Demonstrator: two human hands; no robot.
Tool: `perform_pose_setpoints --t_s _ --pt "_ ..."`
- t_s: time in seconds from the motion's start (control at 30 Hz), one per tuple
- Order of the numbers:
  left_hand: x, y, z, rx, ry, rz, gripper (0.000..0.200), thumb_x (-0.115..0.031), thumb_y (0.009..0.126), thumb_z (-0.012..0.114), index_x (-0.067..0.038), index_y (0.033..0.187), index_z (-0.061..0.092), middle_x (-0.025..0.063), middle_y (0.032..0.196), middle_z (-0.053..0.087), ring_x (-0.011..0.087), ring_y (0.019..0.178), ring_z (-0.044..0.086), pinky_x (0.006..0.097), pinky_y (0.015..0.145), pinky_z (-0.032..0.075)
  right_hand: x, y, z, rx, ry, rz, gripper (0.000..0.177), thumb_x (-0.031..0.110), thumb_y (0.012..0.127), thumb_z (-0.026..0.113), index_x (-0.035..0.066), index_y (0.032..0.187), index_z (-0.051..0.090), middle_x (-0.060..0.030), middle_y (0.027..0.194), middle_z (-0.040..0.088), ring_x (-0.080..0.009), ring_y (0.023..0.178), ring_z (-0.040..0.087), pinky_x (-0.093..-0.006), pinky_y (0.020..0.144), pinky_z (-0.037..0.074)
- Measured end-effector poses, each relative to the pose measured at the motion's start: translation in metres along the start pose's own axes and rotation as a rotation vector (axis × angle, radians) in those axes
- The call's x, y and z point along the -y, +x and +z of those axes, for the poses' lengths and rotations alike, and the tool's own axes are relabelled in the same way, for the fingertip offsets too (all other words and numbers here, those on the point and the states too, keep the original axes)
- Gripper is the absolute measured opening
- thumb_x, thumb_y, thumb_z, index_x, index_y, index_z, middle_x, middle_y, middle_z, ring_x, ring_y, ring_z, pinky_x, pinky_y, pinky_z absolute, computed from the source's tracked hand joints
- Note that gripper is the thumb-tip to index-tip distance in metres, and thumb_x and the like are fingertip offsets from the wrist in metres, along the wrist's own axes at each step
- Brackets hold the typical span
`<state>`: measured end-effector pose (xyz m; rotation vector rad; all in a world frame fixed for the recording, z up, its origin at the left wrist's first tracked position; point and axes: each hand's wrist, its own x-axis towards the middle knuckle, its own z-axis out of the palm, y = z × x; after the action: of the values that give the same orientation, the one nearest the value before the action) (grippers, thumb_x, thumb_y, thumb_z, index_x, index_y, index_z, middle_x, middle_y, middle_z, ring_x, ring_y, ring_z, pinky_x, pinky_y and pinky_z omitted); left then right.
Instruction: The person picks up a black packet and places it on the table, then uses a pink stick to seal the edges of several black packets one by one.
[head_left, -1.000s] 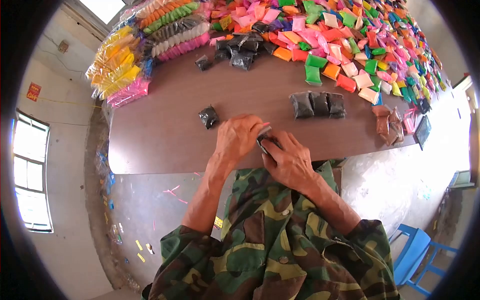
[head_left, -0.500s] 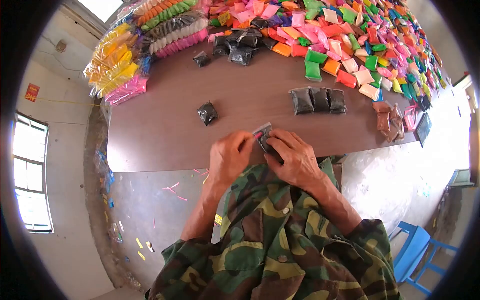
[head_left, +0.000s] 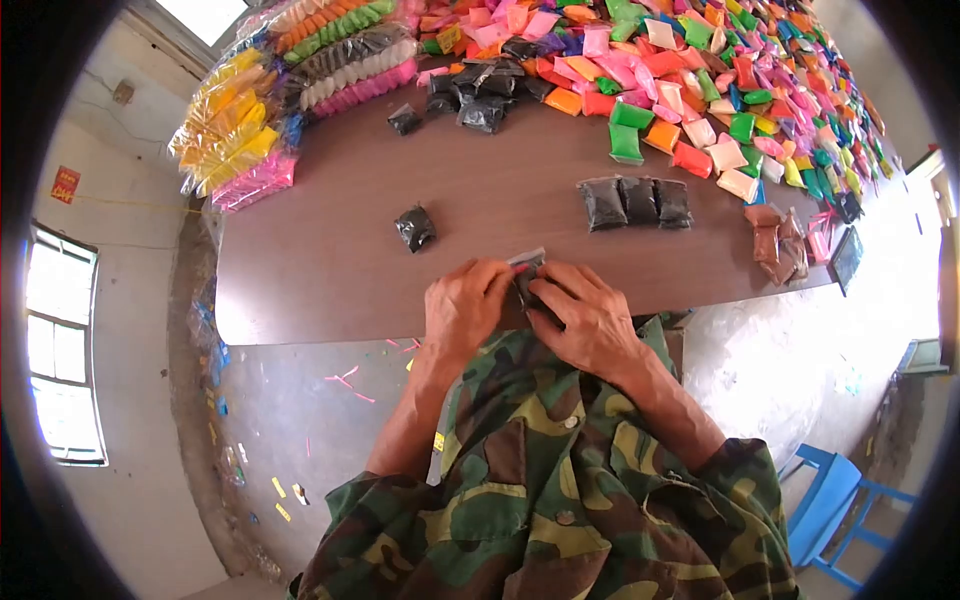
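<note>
My right hand (head_left: 585, 312) grips a small clear packet with dark contents (head_left: 530, 283) at the near edge of the table. Its fingers wrap over the packet's right side. My left hand (head_left: 465, 308) is closed, with thumb and fingertips pinched at the packet's upper left edge. A bit of pink (head_left: 520, 268) shows there, too small to make out. Beyond my left hand lies a single black packet (head_left: 415, 228). Three black packets (head_left: 638, 202) sit side by side beyond my right hand.
A heap of colourful packets (head_left: 690, 90) covers the table's far right. Bundled packets in clear plastic (head_left: 235, 130) stand at the far left, near a pile of black packets (head_left: 485, 95). Brown packets (head_left: 780, 245) lie at the right edge. A blue stool (head_left: 825, 500) stands on the floor.
My left hand has moved slightly right, its fingertips now against the packet's edge. The packet has tilted a little more upright. My right hand stays almost where it was.
</note>
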<state>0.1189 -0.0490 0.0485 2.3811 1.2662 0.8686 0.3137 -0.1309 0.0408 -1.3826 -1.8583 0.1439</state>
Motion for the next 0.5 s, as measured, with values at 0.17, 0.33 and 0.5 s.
perform_pose_setpoints --t_s 0.17,0.33,0.5 --pt "0.007 0.020 -0.009 0.044 -0.052 -0.106 0.012 -0.013 0.098 0.081 -0.003 0.102 0.079 0.0166 0.092 0.077 0.0356 0.082 0.076 0.0446 0.071 0.058 -0.001 0.002 0.001 -0.017 0.006 -0.002 0.034 0.011 0.083 0.086 0.007 0.115 0.076 -0.0084 0.122 0.072 -0.0341 0.105 0.073 -0.0451 0.085 0.063" --pt "-0.004 0.013 -0.001 0.032 -0.093 0.061 0.011 -0.014 0.099 0.078 -0.003 0.102 0.080 0.0165 0.094 0.078 0.0387 0.084 0.075 0.0451 0.073 0.059 0.001 0.002 0.002 -0.018 0.016 -0.015 0.034 0.012 0.084 0.086 0.007 0.116 0.076 -0.0090 0.121 0.072 -0.0344 0.104 0.073 -0.0449 0.085 0.063" --pt "0.009 0.030 -0.004 0.046 0.054 0.020 0.010 -0.012 0.098 0.079 -0.002 0.102 0.080 0.0170 0.097 0.079 0.0366 0.086 0.076 0.0429 0.075 0.059 0.001 0.003 -0.001 0.002 0.019 0.008 0.030 0.010 0.085 0.084 0.006 0.114 0.077 -0.0092 0.121 0.072 -0.0345 0.104 0.073 -0.0451 0.085 0.063"
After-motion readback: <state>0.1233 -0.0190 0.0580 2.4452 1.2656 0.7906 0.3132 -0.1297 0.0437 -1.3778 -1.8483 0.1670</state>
